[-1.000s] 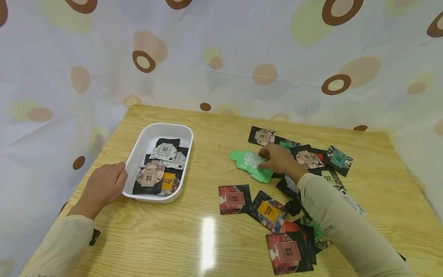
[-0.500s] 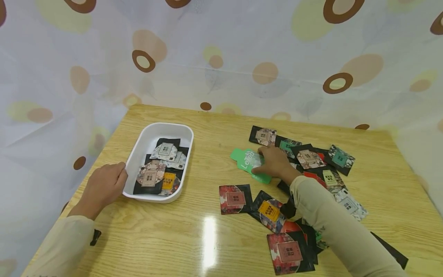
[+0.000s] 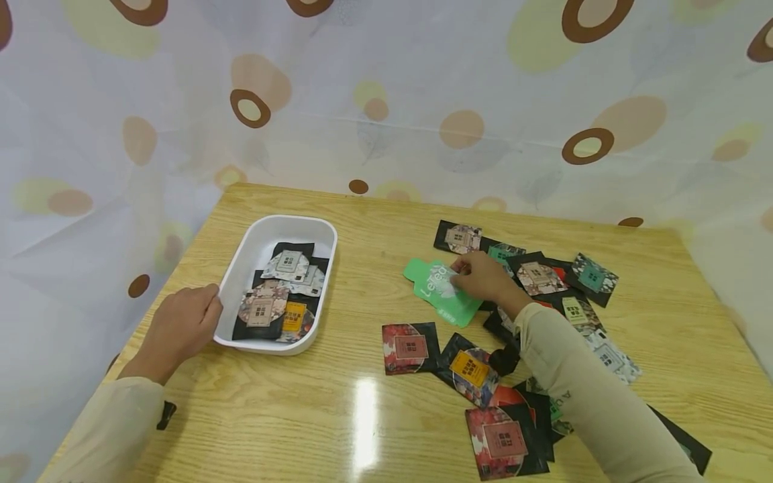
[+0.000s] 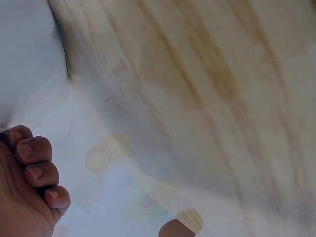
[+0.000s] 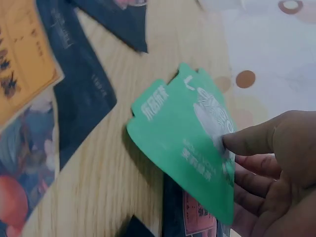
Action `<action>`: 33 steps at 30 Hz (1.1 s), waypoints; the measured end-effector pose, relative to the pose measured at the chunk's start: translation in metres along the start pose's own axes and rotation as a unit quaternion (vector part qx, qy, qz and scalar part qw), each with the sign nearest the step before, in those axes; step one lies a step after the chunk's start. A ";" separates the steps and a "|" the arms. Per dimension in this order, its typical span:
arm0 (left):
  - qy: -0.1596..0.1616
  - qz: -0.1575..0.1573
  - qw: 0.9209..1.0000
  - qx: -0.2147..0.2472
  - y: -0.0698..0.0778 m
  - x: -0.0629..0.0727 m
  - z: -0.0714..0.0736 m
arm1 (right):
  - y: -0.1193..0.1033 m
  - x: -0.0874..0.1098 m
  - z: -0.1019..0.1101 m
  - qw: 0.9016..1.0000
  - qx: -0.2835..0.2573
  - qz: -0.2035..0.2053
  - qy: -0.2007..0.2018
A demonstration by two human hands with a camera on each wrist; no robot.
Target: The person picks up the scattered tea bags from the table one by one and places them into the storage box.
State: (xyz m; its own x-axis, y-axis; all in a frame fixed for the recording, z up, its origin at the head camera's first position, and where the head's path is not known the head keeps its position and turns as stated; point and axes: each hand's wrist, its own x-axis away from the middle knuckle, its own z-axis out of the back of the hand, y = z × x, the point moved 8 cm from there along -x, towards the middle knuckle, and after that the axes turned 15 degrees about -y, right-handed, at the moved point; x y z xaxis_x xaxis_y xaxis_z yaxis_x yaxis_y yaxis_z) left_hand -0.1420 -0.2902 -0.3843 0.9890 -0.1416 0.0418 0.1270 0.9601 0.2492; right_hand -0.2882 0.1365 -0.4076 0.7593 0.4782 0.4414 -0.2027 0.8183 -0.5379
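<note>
Green packet (image 3: 436,290) is pinched at one edge by the right hand (image 3: 485,278), to the right of the white tray (image 3: 256,249). The tray's left rim is gripped by the curled left hand (image 3: 186,323).

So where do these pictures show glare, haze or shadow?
Head view: a bright glare streak on the table, at bottom centre; left wrist view: hazy, washed-out background behind the left hand; right wrist view: the green packet shades the table along its lower edge.

Table (image 3: 272,416), seemingly wooden, bears tub (image 3: 256,249) and scattered packets (image 3: 411,347).
</note>
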 end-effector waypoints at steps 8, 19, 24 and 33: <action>-0.006 0.009 1.000 0.000 -0.001 0.001 -0.002 | 0.008 0.001 -0.003 0.987 -0.157 -0.019 -0.034; -0.005 0.011 1.000 -0.002 0.000 0.000 -0.001 | -0.034 -0.002 -0.013 0.941 -0.325 0.025 -0.089; -0.004 0.010 1.000 -0.006 0.000 0.000 0.000 | -0.068 -0.009 -0.019 0.923 -0.369 0.046 -0.101; -0.014 0.014 1.000 -0.002 -0.001 0.000 -0.001 | -0.138 -0.033 -0.040 0.908 -0.395 0.079 -0.111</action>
State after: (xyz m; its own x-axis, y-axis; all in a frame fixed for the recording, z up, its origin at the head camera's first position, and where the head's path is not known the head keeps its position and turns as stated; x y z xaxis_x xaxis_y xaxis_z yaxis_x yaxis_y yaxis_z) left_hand -0.1424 -0.2909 -0.3854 0.9899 -0.1203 0.0754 0.0987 0.9650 0.2430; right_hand -0.2608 -0.0048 -0.3765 0.5979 0.6941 0.4010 0.2761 0.2912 -0.9159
